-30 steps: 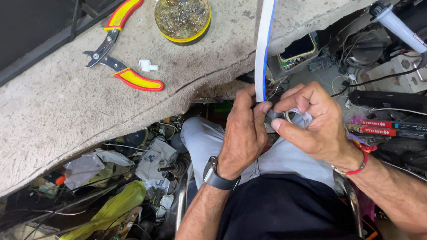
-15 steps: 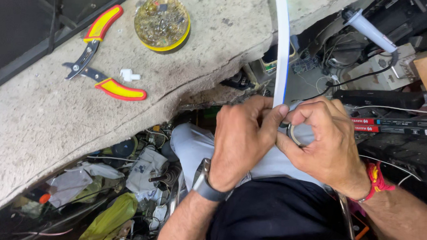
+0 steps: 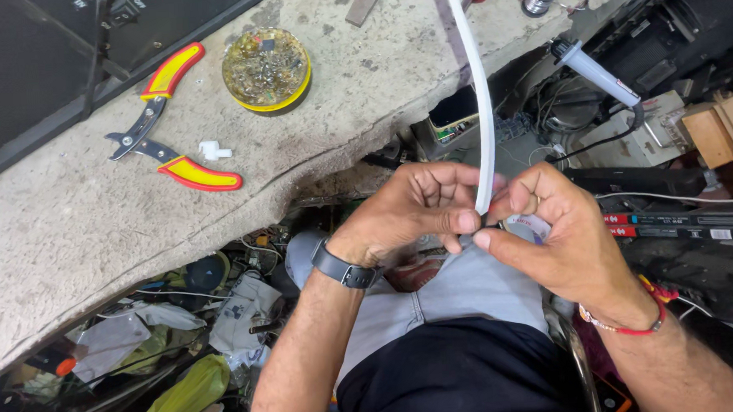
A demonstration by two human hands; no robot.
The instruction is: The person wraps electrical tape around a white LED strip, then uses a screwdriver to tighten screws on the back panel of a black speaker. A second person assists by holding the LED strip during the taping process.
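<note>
My left hand (image 3: 413,212), with a dark watch on the wrist, pinches the lower end of a long white flat strip (image 3: 482,91) between thumb and fingers. My right hand (image 3: 556,238), with a red thread band on the wrist, meets it fingertip to fingertip at the same end and also curls around a small pale roll (image 3: 530,225), mostly hidden. The strip rises from my fingers over the workbench and out of the top of the view. Both hands hover above my lap, just off the bench's front edge.
On the worn bench (image 3: 76,238) lie red-and-yellow pliers (image 3: 166,124), a small white plastic piece (image 3: 211,150) and a round yellow-rimmed tin of small parts (image 3: 266,69). A soldering iron (image 3: 598,73), cables and boxes crowd the right; rags and clutter lie under the bench at the left.
My hands have shifted right and slightly up, and the fingers have opened from a tight grasp to a fingertip pinch on the strip's end. The view has tilted so more of the right clutter shows.
</note>
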